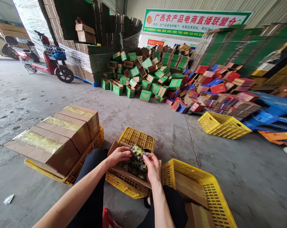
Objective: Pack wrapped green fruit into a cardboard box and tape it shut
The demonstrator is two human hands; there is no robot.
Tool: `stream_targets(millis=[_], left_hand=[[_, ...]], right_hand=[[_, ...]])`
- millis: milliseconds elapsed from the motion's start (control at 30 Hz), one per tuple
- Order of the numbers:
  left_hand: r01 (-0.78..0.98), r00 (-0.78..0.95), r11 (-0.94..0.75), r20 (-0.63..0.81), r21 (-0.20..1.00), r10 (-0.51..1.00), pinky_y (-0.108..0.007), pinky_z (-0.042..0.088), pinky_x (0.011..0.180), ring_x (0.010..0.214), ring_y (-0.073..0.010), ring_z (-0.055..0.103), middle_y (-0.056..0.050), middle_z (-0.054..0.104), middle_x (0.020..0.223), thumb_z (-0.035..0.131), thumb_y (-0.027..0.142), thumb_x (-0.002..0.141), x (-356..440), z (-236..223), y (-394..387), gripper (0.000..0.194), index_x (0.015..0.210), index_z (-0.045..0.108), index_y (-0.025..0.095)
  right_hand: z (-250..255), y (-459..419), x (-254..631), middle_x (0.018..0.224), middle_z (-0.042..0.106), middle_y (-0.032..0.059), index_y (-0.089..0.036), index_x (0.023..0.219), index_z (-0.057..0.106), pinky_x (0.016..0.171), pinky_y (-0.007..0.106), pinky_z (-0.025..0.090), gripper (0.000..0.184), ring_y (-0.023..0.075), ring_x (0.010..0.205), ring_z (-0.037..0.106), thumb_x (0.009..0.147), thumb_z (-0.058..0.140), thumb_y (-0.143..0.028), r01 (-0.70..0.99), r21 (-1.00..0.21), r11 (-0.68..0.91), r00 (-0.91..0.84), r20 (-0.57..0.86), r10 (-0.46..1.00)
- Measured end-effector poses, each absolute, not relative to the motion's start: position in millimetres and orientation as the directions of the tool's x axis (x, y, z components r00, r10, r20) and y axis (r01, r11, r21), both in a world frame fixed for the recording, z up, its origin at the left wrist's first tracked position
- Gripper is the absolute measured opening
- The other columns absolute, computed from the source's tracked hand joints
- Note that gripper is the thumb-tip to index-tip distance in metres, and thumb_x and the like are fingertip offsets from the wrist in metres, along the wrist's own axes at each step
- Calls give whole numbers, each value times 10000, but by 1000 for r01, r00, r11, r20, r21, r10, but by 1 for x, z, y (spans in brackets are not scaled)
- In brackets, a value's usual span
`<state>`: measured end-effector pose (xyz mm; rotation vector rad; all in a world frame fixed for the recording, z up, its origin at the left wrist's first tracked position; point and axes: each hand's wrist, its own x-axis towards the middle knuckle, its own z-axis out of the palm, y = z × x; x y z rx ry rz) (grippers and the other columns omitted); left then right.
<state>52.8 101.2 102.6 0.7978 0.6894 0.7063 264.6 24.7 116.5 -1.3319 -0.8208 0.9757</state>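
Note:
My left hand [118, 155] and my right hand [152, 167] both hold a small clear pack of dark green fruit [137, 151] just above an open cardboard box [130, 177]. The fingers of both hands are curled round the pack's ends. More packs of the same fruit [134, 167] lie inside the box. That box rests on an upturned yellow plastic crate [137, 137] between my knees.
Three taped cardboard boxes [60, 133] sit on a yellow crate at my left. A yellow crate [200, 186] with cardboard inside stands at my right, another yellow crate [223, 125] farther off. Piles of green boxes [145, 79] and red and blue boxes [212, 91], plus a red scooter [47, 60], line the back.

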Motion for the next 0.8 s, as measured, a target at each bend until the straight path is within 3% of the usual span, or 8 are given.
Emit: stream_targets(millis=[167,267,400,533,633,800], left_hand=[[-189,751,518,-217,834,623,-372,511,986,1156,-286,684,-160,696,1278,888,423,762,53,110,94,525,1189,725,164],[-253,743,503,-168,827,648,-359,505,1001,1165,-262,672,-142,690,1272,877,411,783,57,111,94,549,1247,696,180],[-331,692,515,-168,791,702,-343,529,941,1007,-223,709,-140,722,1129,869,457,784,61,105,98,502,1133,708,134],[-382,650,536,-193,753,735,-342,544,878,911,-207,716,-120,727,1062,901,413,750,60,100,101,469,1071,694,140],[-386,624,556,-235,736,745,-354,542,859,868,-211,720,-120,733,1045,920,374,719,60,98,102,476,1066,687,146],[-377,655,541,-197,752,730,-310,524,826,925,-222,706,-129,732,1118,916,305,697,60,98,101,531,1162,706,158]], right_hand=[[119,25,256,1008,736,44,-250,823,700,978,414,516,258,267,1032,675,740,797,-474,65,-996,66,344,84,935],[122,25,248,1087,705,61,-253,790,701,987,407,517,187,269,1104,649,783,762,-430,167,-976,141,232,178,956],[129,20,238,1223,682,74,-278,850,761,1057,424,494,106,281,1210,610,799,745,-369,315,-933,174,90,212,973],[135,16,237,1303,672,72,-300,1006,790,1080,436,497,213,280,1268,599,829,693,-367,222,-961,165,7,171,985],[134,18,242,1265,703,86,-281,1035,786,1040,438,531,262,289,1264,607,844,669,-417,128,-982,142,101,155,983],[126,24,247,1208,749,83,-274,1084,774,980,445,569,366,287,1122,688,793,736,-493,126,-991,36,238,65,969]])
